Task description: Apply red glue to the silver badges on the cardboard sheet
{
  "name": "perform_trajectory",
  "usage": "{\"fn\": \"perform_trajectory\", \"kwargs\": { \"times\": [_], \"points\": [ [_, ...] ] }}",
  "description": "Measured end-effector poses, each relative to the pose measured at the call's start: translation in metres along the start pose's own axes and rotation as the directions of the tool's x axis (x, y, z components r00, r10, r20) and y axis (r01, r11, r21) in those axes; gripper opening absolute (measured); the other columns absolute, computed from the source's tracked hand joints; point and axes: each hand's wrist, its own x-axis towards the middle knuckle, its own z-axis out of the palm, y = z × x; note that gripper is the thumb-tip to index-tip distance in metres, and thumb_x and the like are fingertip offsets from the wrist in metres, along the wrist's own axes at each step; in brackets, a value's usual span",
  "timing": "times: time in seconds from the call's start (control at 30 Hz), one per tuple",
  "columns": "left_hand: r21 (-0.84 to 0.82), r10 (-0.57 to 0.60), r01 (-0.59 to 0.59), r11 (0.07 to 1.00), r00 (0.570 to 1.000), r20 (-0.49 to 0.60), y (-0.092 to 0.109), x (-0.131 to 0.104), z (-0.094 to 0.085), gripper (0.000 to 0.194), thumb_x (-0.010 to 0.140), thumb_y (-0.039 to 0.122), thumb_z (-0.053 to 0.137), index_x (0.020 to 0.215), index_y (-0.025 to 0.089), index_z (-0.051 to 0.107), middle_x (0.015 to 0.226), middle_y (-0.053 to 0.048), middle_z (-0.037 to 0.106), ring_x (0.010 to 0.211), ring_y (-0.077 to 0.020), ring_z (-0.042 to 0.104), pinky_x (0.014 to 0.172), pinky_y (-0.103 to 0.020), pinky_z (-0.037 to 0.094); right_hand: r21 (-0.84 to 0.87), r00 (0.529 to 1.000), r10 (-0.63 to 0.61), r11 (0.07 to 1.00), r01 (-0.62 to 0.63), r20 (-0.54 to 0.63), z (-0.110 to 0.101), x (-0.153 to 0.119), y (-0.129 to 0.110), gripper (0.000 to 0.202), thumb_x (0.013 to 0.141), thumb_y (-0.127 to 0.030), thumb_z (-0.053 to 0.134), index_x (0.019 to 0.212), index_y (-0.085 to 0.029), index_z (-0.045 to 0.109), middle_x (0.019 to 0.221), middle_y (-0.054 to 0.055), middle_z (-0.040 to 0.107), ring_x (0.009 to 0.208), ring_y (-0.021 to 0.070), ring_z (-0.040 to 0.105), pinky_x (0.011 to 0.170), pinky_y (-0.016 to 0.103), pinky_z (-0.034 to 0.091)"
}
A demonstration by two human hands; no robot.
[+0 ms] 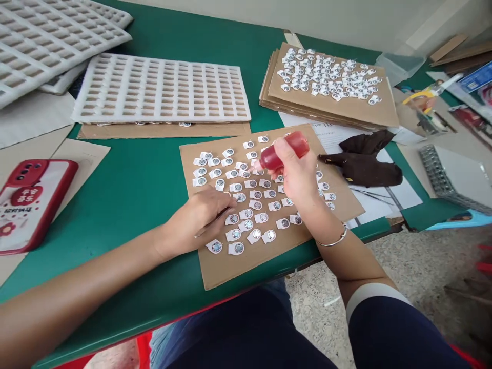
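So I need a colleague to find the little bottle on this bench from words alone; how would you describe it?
Start at the green table and find the near cardboard sheet covered in rows of small white tabs with round metal centres. Over its far right part, the right hand grips a small bottle, nozzle tilted down to the left. It is the only translucent red thing there.

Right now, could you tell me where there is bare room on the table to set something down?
Bare green table lies between the phone and the near cardboard sheet. That sheet is crowded with small parts, and the right end with clutter.
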Motion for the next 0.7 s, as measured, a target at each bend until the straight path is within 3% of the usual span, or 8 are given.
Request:
{"fn": "perform_trajectory", "kwargs": {
  "times": [0.23,0.53,0.7],
  "points": [
    [0.043,0.004,-0.003,0.999,1.0,-0.027,-0.003,-0.006,0.016,0.014,0.086,0.013,0.05,0.1,0.015,0.053,0.09,-0.003,0.064,0.085,-0.0165,0.061,0.078,-0.031,0.045,0.041,0.998,0.043,0.998,-0.042,-0.04,0.003,-0.009,0.0,0.032,0.078,-0.052,0.057,0.088,-0.023,0.05,0.072,0.001,0.06,0.054,0.0162,0.062,0.036,0.028,0.046],
    [0.068,0.015,-0.014,0.998,1.0,-0.015,-0.003,-0.004,0.013,0.013,0.086,0.012,0.045,0.096,0.014,0.053,0.087,-0.006,0.064,0.083,-0.0186,0.061,0.075,-0.033,0.045,0.066,0.997,0.043,0.997,-0.039,-0.061,0.006,-0.011,-0.006,0.031,0.072,-0.05,0.064,0.081,-0.024,0.05,0.069,-0.001,0.058,0.059,0.0166,0.065,0.036,0.026,0.049],
    [0.198,0.107,-0.107,0.974,0.994,0.012,0.003,-0.004,0.021,0.015,0.084,0.007,0.04,0.087,0.012,0.053,0.083,-0.01,0.062,0.08,-0.0208,0.059,0.069,-0.036,0.045,-0.027,0.998,0.046,0.999,-0.045,0.041,0.009,-0.013,-0.005,0.03,0.074,-0.049,0.062,0.082,-0.024,0.048,0.069,-0.002,0.058,0.054,0.0128,0.063,0.036,0.023,0.047]
  ]
}}
